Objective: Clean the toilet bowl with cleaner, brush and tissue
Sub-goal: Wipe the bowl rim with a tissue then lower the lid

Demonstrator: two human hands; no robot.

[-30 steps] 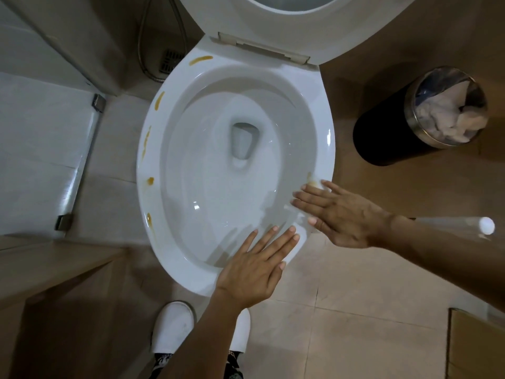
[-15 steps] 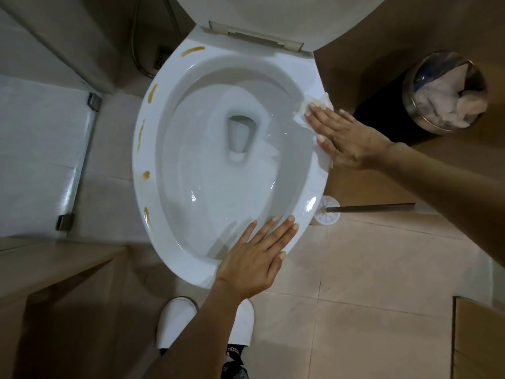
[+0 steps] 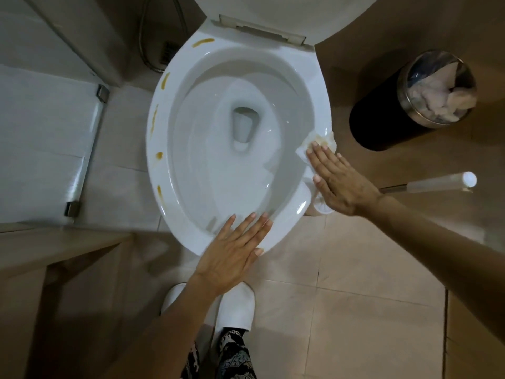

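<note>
toilet bowl [image 3: 322, 105] sits mid frame, lid up at top, glass panel [image 3: 41, 149] hemming it in on the left, tiled floor [image 3: 355, 269] giving room to the right and front. black bin [image 3: 388, 124] with crumpled paper stands well apart on the right; toilet brush [image 3: 426, 184] lies on the floor just beside the right rim. right hand [image 3: 344, 184] is flat, fingers straight, pressing a tissue [image 3: 322, 143] (yellow-stained) onto the right rim, tissue under and past the fingertips. left hand [image 3: 235, 253] rests flat with fingers spread on the front rim, holding nothing. yellow smears [image 3: 159, 155] dot the left rim, apart from both hands.
</note>
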